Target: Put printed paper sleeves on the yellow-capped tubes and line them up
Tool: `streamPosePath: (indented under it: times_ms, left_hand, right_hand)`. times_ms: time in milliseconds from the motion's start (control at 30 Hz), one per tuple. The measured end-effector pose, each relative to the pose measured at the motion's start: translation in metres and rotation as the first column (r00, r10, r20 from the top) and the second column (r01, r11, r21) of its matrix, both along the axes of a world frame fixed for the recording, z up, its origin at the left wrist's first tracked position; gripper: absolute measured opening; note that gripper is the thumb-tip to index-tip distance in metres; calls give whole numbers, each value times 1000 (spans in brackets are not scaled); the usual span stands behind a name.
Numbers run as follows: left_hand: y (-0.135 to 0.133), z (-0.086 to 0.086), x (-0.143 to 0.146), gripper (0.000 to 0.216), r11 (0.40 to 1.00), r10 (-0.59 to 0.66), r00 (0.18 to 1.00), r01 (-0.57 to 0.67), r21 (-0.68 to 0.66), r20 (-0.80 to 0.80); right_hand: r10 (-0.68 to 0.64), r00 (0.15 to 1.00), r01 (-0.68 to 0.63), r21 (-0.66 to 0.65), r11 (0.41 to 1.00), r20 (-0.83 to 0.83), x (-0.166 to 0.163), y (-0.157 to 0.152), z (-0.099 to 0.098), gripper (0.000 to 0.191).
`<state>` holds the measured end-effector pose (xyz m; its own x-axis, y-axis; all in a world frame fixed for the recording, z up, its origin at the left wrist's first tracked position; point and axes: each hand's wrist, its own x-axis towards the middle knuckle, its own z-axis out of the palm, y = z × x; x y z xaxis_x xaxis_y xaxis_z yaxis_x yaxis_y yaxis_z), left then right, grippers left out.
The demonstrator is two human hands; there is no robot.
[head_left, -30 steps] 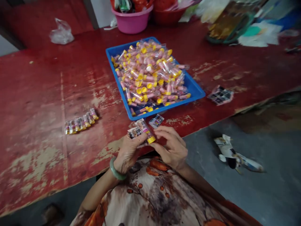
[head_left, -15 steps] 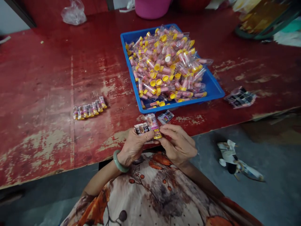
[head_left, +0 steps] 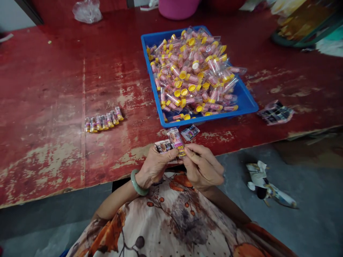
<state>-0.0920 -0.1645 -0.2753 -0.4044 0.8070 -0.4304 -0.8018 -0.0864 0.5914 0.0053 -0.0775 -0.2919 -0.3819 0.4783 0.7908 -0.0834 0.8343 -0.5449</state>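
Observation:
My left hand, with a green bangle at its wrist, is closed with the thumb on top of small printed labels and a small labelled tube. The tube's lower end is yellow and tilts towards me. My right hand pinches at the tube's lower right edge with thumb and forefinger; its other fingers are curled. Just beyond the hands a loose printed label lies on the table. Several labelled tubes with yellow ends lie side by side in a slanting row to the left.
A blue tray heaped with clear, yellow-capped tubes of pink contents stands ahead on the worn red table. More printed sheets lie at right. At the back are a plastic bag and a pink tub. Scraps litter the floor.
The view has shifted slightly. Both hands stay at the tube and labels, and my right fingers have closed in a little at the tube's lower edge.

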Motion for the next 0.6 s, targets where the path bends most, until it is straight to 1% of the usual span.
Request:
streamPosePath:
  times_ms: [100, 300, 400, 500, 567, 600]
  left_hand:
    - [0, 2, 0, 28, 1000, 9, 1000, -9, -11, -7]
    - [-3, 6, -1, 37, 998, 21, 1000, -20, -65, 4]
    - [-5, 7, -1, 40, 996, 31, 999, -30, -85, 12]
    - [-8, 5, -5, 38, 995, 80, 997, -81, -60, -16]
    - [-12, 2, -10, 39, 992, 115, 992, -117, -51, -48]
    - [-14, 1, -13, 40, 990, 124, 990, -128, -55, -67]
  right_hand:
    - [-6, 1000, 6, 3, 1000, 9, 0, -1, -1, 40]
    - [-22, 1000, 21, 105, 994, 7, -4, -1, 0, 35]
    - [-5, 1000, 2, 124, 992, 22, -7, -2, -2, 34]
    - [43, 999, -44, 73, 996, 21, -11, -4, -2, 37]
    - [114, 992, -114, -15, 993, 44, -13, -4, 1, 36]
    - [179, 980, -173, -83, 981, 82, -15, -3, 2, 33]
